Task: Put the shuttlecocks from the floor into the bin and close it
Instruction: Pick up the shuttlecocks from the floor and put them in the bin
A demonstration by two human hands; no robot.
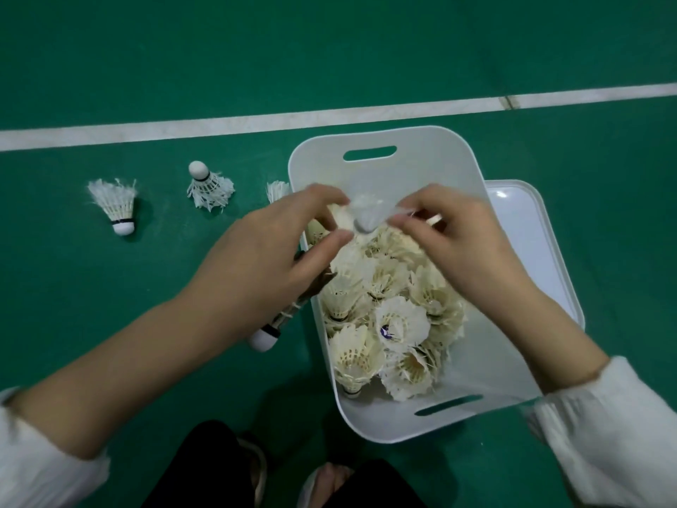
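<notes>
A white bin [370, 423] stands on the green floor, holding several cream shuttlecocks [395, 324]. Both hands hover over its far half. A blurred white shuttlecock [366, 214] hangs between them. My right hand [461, 247] pinches its feather edge. My left hand [271, 251] has thumb and forefinger apart beside it, not closed on it. On the floor to the left lie one shuttlecock [117, 205] on its side and another [209, 185] standing cork up. A third [277, 189] shows partly behind my left hand, and one more [265, 335] lies under my left wrist.
The bin's white lid [531, 229] lies flat on the floor, partly under the bin's right side. A white court line [219, 124] crosses the floor beyond the bin. My dark-trousered knees [205, 467] are at the bottom edge, close to the bin's near end.
</notes>
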